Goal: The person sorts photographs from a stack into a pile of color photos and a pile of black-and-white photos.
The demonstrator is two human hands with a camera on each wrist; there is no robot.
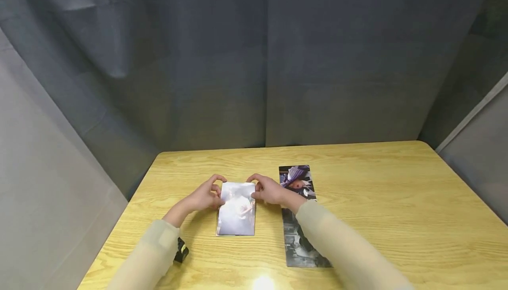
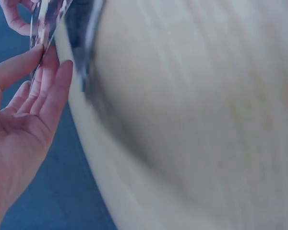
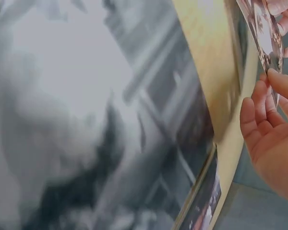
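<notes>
Two hands pinch one photo (image 1: 236,214) at mid-counter: the left hand (image 1: 204,197) grips its far-left edge, the right hand (image 1: 270,191) its far-right edge, fingers curled. Another photo strip (image 1: 296,179) lies just right on the counter (image 1: 397,201).

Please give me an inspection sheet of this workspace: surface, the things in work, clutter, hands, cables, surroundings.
Surface: light wooden table, a bright glare spot at the near edge.
Things in work: pale glossy photo, held at its far corners with that end raised.
Clutter: two dark photos lying in a line beside the right forearm; a small black object under the left sleeve.
Hands: left hand pinches the far left corner, right hand the far right corner.
Cables: nothing seen.
Surroundings: grey cloth backdrop behind and at both sides.
</notes>
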